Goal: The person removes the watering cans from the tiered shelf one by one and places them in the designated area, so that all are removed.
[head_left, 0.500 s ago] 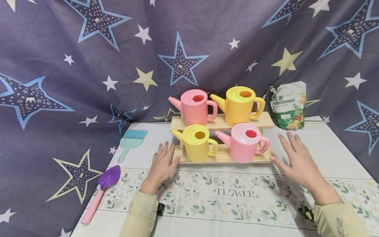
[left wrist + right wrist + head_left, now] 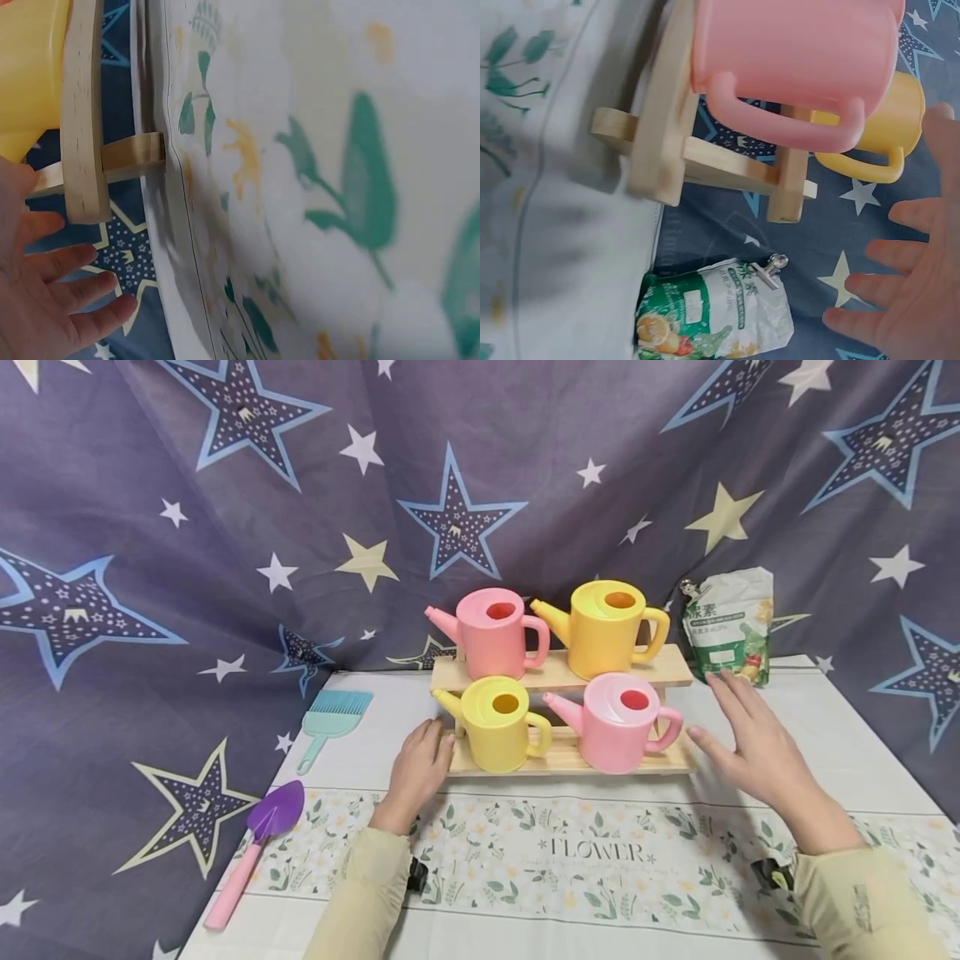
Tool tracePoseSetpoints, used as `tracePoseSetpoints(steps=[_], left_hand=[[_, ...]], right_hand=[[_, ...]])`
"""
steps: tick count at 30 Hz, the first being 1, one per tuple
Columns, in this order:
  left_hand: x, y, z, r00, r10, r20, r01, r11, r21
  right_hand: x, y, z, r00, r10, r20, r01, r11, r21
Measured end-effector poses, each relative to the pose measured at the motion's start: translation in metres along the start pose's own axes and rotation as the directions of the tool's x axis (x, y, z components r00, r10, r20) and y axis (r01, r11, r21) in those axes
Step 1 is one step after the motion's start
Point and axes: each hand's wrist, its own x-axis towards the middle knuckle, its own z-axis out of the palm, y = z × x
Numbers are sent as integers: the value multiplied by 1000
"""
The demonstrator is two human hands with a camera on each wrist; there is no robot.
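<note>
Wooden shelf (image 2: 564,757) with two steps stands on the counter (image 2: 465,935), near its back edge, between the person's hands. As far as can be judged, the arranging looks done: each step carries two upright watering cans, all with spouts to the left. On the lower step are a yellow can (image 2: 498,735) and a light pink can (image 2: 617,731); on the upper, a deeper pink can (image 2: 491,645) and an orange-yellow can (image 2: 602,635).

The left hand (image 2: 417,772) is at the shelf's left end, its fingers extended and slightly apart in the wrist view, pinching nothing; whether the thumb touches the wood, I cannot tell. The right hand (image 2: 756,755) hovers just beside the other end, fingers straight and thumb spread wide, holding nothing.

If anything is left, it may be the items off the shelf: a purple trowel (image 2: 246,867) and a teal brush (image 2: 332,725) lying to the left, and a clipped bag (image 2: 727,628) standing at the back right. Nothing shows whether these need placing.
</note>
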Motion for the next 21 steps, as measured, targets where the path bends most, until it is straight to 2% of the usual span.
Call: tracePoseSetpoints(steps=[8, 14, 18, 21], left_hand=[[15, 2, 6, 998, -52, -22, 50, 997, -50], [22, 1, 12, 995, -94, 18, 95, 990, -99], [25, 1, 15, 996, -87, 32, 91, 989, -120], [25, 2, 17, 995, -86, 44, 90, 989, -119]], right_hand=[[26, -12, -6, 1000, 15, -2, -15, 998, 65], [47, -17, -8, 999, 25, -27, -23, 995, 93], [57, -18, -7, 998, 40, -39, -34, 990, 137], [66, -18, -4, 996, 87, -27, -80, 978, 192]])
